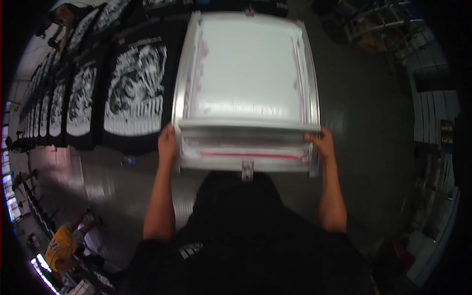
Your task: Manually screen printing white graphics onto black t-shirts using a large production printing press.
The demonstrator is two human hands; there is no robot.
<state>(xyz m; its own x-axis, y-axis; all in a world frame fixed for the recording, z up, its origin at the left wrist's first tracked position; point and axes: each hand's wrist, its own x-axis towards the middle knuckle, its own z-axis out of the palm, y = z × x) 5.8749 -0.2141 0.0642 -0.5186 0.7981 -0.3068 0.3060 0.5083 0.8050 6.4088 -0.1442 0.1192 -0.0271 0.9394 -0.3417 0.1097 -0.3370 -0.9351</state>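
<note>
A silver screen printing frame (pixel 180 93) stretches out in front of my body, its mesh coated with white ink and edged with pinkish stains. Across its near part lies a long metal squeegee (pixel 246 132), blurred a little. My left hand (pixel 167 142) is closed around the left side of the frame, near the squeegee's left end; most of its fingers are hidden. On the opposite side my right hand (pixel 322 143) grips the frame, its thumb reaching inward over the squeegee's right end. A metal clamp bracket (pixel 247 170) sits at the middle of the frame's near edge.
Left of the frame, black shirts (pixel 135 88) with white prints lie in a long row. A person in a yellow shirt (pixel 61 248) is at the lower left, another person (pixel 69 19) at the upper left. A metal rack or cart (pixel 378 29) stands at the upper right.
</note>
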